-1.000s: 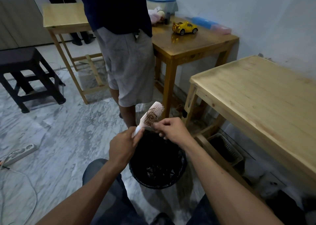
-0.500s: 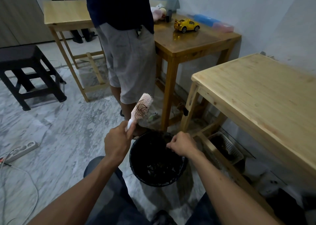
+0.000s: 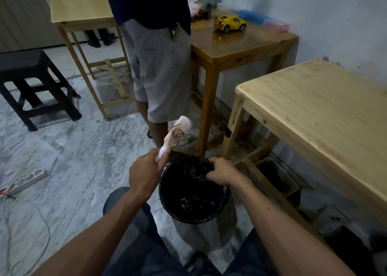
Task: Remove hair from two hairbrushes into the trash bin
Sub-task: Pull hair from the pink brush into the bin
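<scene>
Since a second ago my right hand [image 3: 222, 172] has dropped from the hairbrush [image 3: 178, 135] onto the trash bin [image 3: 167, 200] rim, fingers curled, contents untellable, while my left hand [image 3: 144, 176], left of the bin, grips the light, stiff brush's handle, soft hair tangled above.

A plain home room: marble-patterned floor [image 3: 69, 166], wooden benches [image 3: 322, 108], a black stool [image 3: 31, 66], a yellow toy car [image 3: 229, 23].

Pale plastic hairbrush [image 3: 178, 134], glossy varnished wood table [image 3: 240, 45]; matt raw pine table [image 3: 324, 108], polished marble floor [image 3: 73, 160]
</scene>
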